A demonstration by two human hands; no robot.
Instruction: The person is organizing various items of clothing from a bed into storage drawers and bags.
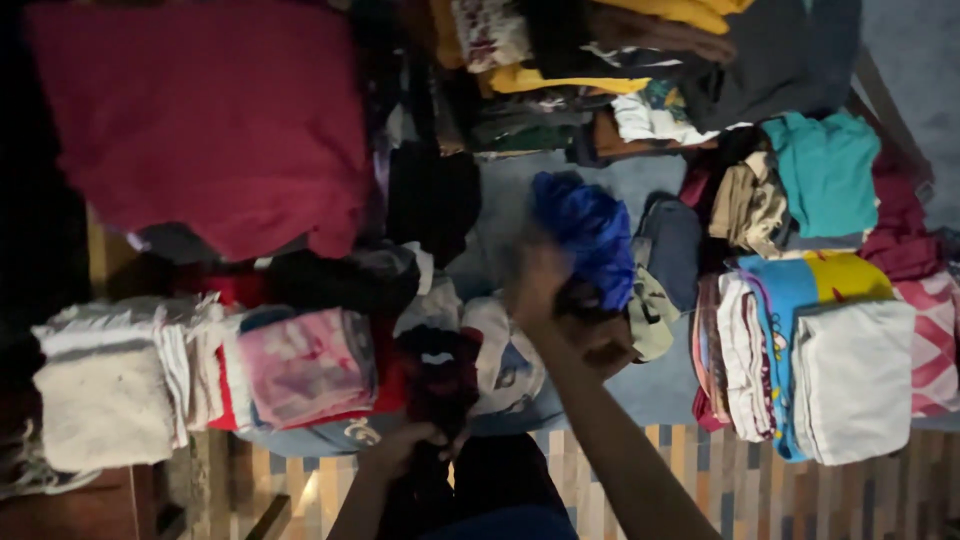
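Left hand [405, 447] grips a dark garment [438, 385] while right hand [548, 285] clutches blue cloth [588, 232]: sorting underway, next placement needs a matching pile.

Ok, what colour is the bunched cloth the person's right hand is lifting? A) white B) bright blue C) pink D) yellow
B: the right hand is raised at the centre of the view, gripping a crumpled bright blue cloth, while the left hand holds a dark garment lower down.
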